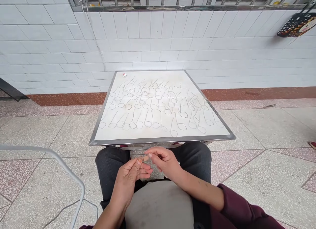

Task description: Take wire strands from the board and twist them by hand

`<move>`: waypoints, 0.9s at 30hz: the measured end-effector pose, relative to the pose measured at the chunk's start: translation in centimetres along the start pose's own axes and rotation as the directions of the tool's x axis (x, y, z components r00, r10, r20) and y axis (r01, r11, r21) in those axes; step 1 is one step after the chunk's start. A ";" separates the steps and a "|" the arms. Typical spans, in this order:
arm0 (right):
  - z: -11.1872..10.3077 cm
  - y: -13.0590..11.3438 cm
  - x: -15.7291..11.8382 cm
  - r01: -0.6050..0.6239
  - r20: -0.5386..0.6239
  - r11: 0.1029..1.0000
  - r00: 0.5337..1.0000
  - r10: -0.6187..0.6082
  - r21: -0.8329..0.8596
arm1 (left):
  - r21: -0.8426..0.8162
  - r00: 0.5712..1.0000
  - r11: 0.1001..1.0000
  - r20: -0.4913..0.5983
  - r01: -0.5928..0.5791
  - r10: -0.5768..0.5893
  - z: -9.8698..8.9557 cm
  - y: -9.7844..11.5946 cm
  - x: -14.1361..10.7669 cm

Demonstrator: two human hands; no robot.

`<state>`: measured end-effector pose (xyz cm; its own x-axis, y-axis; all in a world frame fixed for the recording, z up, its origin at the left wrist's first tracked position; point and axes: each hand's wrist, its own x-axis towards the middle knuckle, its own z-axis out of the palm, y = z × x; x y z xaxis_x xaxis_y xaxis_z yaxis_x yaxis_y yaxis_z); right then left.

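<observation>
Hands together, at 6 o'clock from the desk, over the person's lap. Left hand (128,179) and right hand (165,161) met at the fingertips (140,161), both pinching a small pale piece (145,158). What that piece was: too small to tell. A very fine thread (132,146) appeared to rise from it toward the near edge of the desk, hard to make out.

Desk (160,140): white top, metal rim, just beyond the knees at 12 o'clock. Rows of thin looped strands (148,120) lay across it, each a small loop with a long tail, spread over most of the top. Small red-and-white item (124,75) sat near the far corner at 11 o'clock.

Containers: one dark dotted bag (298,24) hung at 1 o'clock on the wall, high up, contents not visible. Round pale object (159,206) sat on the lap at 6 o'clock, under the hands and not touching them; could not tell if it was a container.

Surroundings: dark trousers (202,159) on the knees, maroon sleeve (237,202) on the right arm, white tubular chair frame (61,159) at 8 o'clock, white tiled wall (158,34) behind the desk, speckled stone floor (247,176) below.
</observation>
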<state>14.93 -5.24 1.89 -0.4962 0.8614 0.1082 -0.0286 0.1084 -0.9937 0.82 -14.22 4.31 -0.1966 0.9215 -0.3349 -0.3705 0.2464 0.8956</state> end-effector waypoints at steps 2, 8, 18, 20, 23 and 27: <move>-0.1 -0.1 0.1 0.021 -0.011 1.000 1.000 -0.022 -0.019 | -0.049 1.000 0.999 0.024 -0.001 0.002 0.0 0.1 -0.1; -0.4 -0.6 0.2 0.073 -0.030 0.995 0.997 -0.075 -0.069 | -0.224 0.993 0.970 0.085 0.094 -0.076 0.2 0.4 0.2; -0.7 0.2 0.3 0.255 -0.023 0.943 0.964 -0.266 -0.212 | -0.162 0.998 0.986 0.058 0.045 -0.036 0.1 -0.1 0.2; -0.7 0.4 0.3 0.270 -0.011 0.935 0.960 -0.280 -0.229 | -0.159 0.997 0.986 0.065 0.054 -0.044 0.2 0.0 0.2; -0.8 0.5 0.3 0.277 0.005 0.929 0.959 -0.285 -0.244 | -0.152 0.995 0.985 0.064 0.079 -0.070 0.2 0.3 0.2; -0.9 0.7 0.3 0.277 0.017 0.929 0.959 -0.281 -0.244 | -0.141 0.990 0.982 0.079 0.124 -0.113 0.0 0.6 0.3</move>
<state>15.48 -4.45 1.30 -0.4831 0.7874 0.3829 0.0473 0.4602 -0.8866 0.55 -13.83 4.72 -0.0809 0.9085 -0.4101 -0.5163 0.3138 0.7969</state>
